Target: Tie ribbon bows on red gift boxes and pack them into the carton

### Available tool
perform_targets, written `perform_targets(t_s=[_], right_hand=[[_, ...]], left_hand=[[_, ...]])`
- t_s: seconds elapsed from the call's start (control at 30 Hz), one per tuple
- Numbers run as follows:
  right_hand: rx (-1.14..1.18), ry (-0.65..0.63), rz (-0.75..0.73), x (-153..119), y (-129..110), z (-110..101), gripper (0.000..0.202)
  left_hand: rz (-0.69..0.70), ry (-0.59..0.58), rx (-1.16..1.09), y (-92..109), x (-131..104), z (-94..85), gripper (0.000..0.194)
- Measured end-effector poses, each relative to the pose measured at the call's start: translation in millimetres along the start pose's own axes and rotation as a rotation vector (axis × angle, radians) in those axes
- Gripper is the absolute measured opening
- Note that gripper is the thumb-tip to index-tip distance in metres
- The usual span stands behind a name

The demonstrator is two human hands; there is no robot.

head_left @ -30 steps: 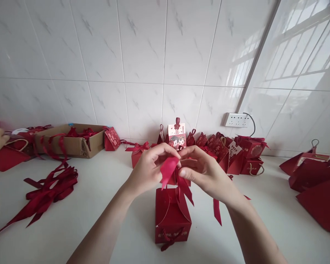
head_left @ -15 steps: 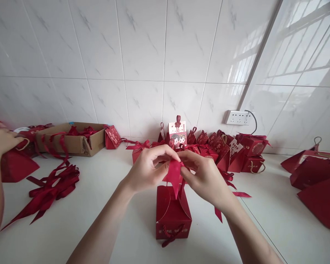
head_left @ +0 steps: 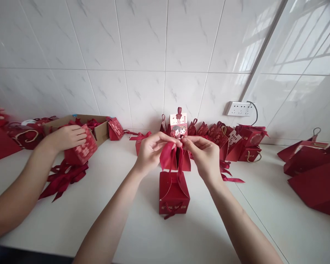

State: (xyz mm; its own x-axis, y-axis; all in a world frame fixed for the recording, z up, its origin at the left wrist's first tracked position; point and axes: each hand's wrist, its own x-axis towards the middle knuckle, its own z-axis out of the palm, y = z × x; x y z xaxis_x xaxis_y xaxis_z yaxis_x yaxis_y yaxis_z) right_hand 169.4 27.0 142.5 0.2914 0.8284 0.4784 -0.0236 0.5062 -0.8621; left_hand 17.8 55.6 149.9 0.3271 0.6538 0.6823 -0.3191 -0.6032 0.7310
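Note:
A small red gift box (head_left: 175, 194) stands on the white table in front of me, a twisted cord handle on its near face. Red satin ribbon (head_left: 167, 157) rises from the slit in its folded top. Above the box, my left hand (head_left: 153, 151) pinches the ribbon between thumb and fingertips. My right hand (head_left: 205, 154) pinches it close beside, the two sets of fingertips almost touching. Part of the ribbon hangs in a wide fold below my left fingers. Whether a knot sits between the fingertips, I cannot tell.
At left, a co-worker's hand (head_left: 68, 138) holds a patterned red box (head_left: 84, 148) over loose ribbons (head_left: 63, 181). Behind it is a cardboard carton (head_left: 102, 135). Several red boxes (head_left: 218, 137) line the tiled wall below a power strip (head_left: 238, 109). Larger red boxes (head_left: 319, 187) stand at right.
The ribbon now hangs in a wider fold to the left, and my fingertips have shifted along it. A co-worker's hand has come in at left with a patterned box. The view has tilted slightly.

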Motion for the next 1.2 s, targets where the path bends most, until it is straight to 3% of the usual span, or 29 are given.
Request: perform_targets(t_s=[0.17, 0.3, 0.47, 0.8, 1.0, 1.1, 1.2], right_hand=[[-0.119, 0.169, -0.019, -8, -9, -13, 0.033], [-0.186, 0.238, 0.033, -20, -3, -28, 0.033], [-0.312, 0.331, 0.098, -33, 15, -59, 0.032], [-0.562, 0.325, 0.191, -55, 44, -120, 0.035], [-0.643, 0.235, 0.272, -64, 58, -140, 0.037], [-0.68, 0.143, 0.334, -71, 66, -150, 0.035], [-0.728, 0.095, 0.363, -74, 68, -151, 0.035]], left_hand=[[-0.108, 0.344, -0.202, -13, -22, 5.5, 0.009], [-0.222, 0.618, -0.296, -18, -46, 0.5, 0.016], [-0.341, 0.786, -0.247, -22, -74, -18.4, 0.024], [-0.523, 0.803, -0.072, -32, -115, -59.8, 0.027], [-0.647, 0.682, 0.131, -40, -136, -77.7, 0.027], [-0.713, 0.561, 0.266, -42, -144, -87.2, 0.022], [-0.697, 0.465, 0.396, -38, -141, -89.7, 0.024]])
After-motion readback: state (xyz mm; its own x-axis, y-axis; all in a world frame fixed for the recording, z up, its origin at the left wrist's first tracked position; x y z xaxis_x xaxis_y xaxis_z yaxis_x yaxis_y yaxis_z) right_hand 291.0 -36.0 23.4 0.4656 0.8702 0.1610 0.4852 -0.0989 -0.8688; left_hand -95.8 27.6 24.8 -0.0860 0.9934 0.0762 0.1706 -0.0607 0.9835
